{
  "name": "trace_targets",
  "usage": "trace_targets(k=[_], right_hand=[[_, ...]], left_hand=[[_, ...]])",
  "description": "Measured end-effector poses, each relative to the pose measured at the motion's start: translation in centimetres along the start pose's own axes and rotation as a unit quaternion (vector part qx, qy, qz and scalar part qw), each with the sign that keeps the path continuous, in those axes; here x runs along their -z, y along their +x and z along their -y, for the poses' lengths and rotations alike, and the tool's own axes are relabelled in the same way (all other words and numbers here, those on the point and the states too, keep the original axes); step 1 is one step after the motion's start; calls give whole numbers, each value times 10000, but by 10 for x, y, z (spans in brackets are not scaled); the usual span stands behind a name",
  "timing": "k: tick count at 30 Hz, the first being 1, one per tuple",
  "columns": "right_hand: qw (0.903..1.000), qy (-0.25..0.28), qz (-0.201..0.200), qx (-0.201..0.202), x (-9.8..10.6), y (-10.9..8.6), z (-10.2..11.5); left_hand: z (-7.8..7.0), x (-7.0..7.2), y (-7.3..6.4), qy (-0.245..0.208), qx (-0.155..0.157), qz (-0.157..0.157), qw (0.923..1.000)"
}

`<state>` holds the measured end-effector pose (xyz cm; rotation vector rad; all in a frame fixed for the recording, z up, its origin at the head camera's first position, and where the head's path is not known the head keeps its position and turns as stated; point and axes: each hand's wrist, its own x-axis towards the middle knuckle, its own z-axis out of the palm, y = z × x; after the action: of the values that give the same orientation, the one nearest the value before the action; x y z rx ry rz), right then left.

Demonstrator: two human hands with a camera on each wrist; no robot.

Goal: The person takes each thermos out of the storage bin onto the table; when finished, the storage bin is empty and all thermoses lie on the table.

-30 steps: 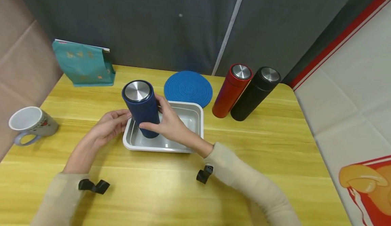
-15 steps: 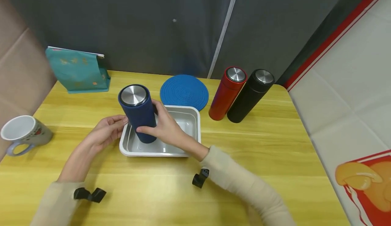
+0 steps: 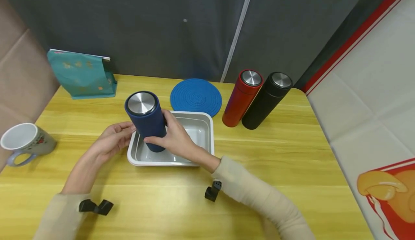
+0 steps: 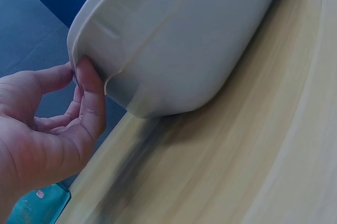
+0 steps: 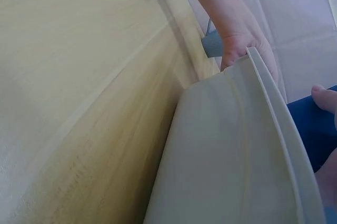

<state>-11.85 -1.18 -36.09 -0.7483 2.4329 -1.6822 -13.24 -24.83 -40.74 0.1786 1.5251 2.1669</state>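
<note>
Navy flask (image 3: 147,123): held with the silver lid (image 3: 141,103) uppermost at the 9-o'clock end of the white tray (image 3: 198,130); whether set on the tray floor or lifted just above, hard to tell.

Right hand (image 3: 173,135): grips the flask from 4 o'clock, opened only as wide as the body, with the thumb along the near side and the other fingers partly hidden behind.

Left hand (image 3: 111,139): pinches the tray's rim at 9 o'clock, nearly closed, with just the thin edge between thumb and finger.

Tray: sits on the wood-grain table (image 3: 259,189), between both arms.

Blue mat (image 3: 196,96): lies flat at 1 o'clock from the tray, partly behind the far rim.

Red flask (image 3: 241,101): stands at 2 o'clock, well apart from the navy one.

Black flask (image 3: 266,103): stands just beside the red, on the 3-o'clock side.

Teal pouch (image 3: 82,76): stands at 10 o'clock, near the grey curtain (image 3: 129,23).

Floral mug (image 3: 42,141): stands at 9 o'clock, with the handle toward 7.

Beige sleeves (image 3: 272,196): reach in from 5 and 7 o'clock, with black wrist devices (image 3: 95,207) attached.
</note>
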Motion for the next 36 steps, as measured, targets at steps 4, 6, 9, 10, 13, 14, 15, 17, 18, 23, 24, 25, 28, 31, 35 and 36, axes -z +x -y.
trace_targets(k=[4,6,9,10,13,14,15,17,18,23,24,25,28,31,35,36], right_hand=[[10000,17,-43,-3,-1,0,1],[10000,-5,-33,24,-2,1,2],[9999,-105,-26,58,-3,2,3],[9999,-148,-19,60,-3,2,4],[9997,-247,-13,27,-3,2,4],[9996,-280,-11,15,-3,2,4],[9996,-290,-9,0,-3,2,5],[9995,-302,-13,-13,-2,2,5],[9995,-303,-21,-17,-1,3,5],[9998,-154,-122,-77,4,3,6],[9998,-125,-146,-111,6,3,7],[9997,-102,-166,-142,8,2,8],[9996,-12,-259,-136,15,1,11],[9991,112,-409,-44,22,2,12],[9979,218,-616,18,31,2,13],[9977,212,-638,12,33,2,14]], left_hand=[[0,1,-2,103,41,-95,9999],[0,1,-3,161,44,-181,9997],[0,2,-5,160,20,-228,9996],[1,3,-6,154,8,-227,9996],[1,3,-7,151,-30,-186,9997],[1,3,-7,150,-31,-174,9997],[1,3,-7,167,-32,-183,9997],[1,3,-7,184,-19,-197,9996],[1,3,-7,195,-3,-215,9996],[0,2,-6,229,126,-307,9992],[0,3,-6,260,154,-317,9990],[0,2,-6,299,176,-328,9989],[0,3,-5,427,209,-328,9983],[0,2,-3,588,276,-382,9972],[-2,0,-1,696,390,-479,9957],[-3,-1,-1,670,413,-500,9956]])
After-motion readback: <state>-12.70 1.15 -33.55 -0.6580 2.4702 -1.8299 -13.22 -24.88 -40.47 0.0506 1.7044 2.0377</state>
